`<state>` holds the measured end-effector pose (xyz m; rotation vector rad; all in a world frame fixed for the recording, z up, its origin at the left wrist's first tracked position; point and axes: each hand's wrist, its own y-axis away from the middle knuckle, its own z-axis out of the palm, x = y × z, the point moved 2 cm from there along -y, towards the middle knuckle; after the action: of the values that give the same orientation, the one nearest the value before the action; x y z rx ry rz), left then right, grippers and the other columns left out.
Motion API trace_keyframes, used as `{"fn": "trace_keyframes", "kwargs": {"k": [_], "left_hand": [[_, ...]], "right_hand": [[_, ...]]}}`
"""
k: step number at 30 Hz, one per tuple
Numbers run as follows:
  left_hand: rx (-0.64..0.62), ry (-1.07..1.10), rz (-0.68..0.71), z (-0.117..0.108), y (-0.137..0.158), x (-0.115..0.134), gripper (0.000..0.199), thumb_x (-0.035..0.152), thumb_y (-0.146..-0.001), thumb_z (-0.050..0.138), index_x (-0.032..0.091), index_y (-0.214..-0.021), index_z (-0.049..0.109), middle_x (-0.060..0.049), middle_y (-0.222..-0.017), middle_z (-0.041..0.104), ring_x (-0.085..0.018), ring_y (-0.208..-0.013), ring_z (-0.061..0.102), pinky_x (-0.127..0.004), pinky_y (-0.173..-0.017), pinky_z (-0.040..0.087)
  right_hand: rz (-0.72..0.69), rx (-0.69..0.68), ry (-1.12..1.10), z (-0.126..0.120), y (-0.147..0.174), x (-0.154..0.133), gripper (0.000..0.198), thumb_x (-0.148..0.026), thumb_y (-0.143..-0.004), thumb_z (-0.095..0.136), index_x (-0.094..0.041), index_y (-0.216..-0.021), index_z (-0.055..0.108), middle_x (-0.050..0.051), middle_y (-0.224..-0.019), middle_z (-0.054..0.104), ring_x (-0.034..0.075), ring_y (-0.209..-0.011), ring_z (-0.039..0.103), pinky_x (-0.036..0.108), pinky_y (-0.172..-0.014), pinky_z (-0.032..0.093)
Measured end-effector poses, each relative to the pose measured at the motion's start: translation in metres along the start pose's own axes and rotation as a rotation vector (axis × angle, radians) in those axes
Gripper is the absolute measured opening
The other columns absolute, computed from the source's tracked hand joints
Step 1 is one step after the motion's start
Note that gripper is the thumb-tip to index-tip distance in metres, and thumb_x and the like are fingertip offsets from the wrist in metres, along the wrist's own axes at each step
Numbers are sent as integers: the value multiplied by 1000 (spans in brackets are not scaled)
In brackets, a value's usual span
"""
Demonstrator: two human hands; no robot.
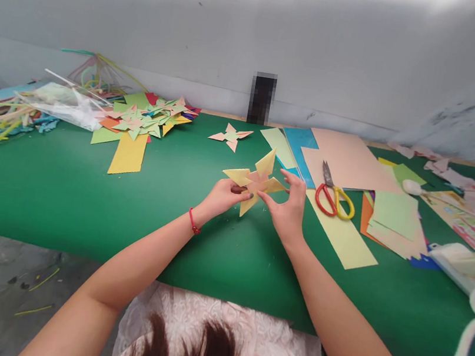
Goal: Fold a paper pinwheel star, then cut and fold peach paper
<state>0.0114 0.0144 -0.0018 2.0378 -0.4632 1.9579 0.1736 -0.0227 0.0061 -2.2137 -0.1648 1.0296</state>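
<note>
Above the middle of the green table, a folded paper star (pixel 257 181) with yellow points and a pinkish centre is held between both hands. My left hand (pixel 224 198) grips it from the left, thumb on the front near the centre and fingers behind. On the other side my right hand (pixel 289 206) pinches it, thumb at the lower right of the centre and index finger near the right point. A pink and green paper star (pixel 231 136) lies flat on the table just beyond. Scissors (pixel 331 195) with one red and one yellow handle rest on paper to the right.
A pile of folded paper stars (pixel 148 120) lies at the left, with a yellow paper strip (pixel 127 154) before it. Colourful pipe-cleaner-like strands (pixel 2 122) spread farther left. Pink sheets (pixel 348 153), a pale yellow strip (pixel 344 241) and a white cable (pixel 459 354) are on the right.
</note>
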Motion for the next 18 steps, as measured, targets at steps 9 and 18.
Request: {"fn": "trace_keyframes", "kwargs": {"k": [9,18], "left_hand": [[-22,-208,-57,-3,1,-1,35,31,-71,66,8,-96,66,-12,-92,70,-26,-88,64,-30,-71,49],[12,-224,-21,-6,-1,-7,34,35,-73,64,8,-93,67,-14,-94,69,-27,-89,64,-33,-74,49]], "right_hand": [[256,-178,-170,1,-1,6,26,-44,-76,59,-20,-83,65,4,-82,69,20,-77,62,30,-71,45],[391,-235,-334,6,1,11,26,-43,-72,64,-18,-79,67,5,-80,70,20,-76,63,30,-71,47]]}}
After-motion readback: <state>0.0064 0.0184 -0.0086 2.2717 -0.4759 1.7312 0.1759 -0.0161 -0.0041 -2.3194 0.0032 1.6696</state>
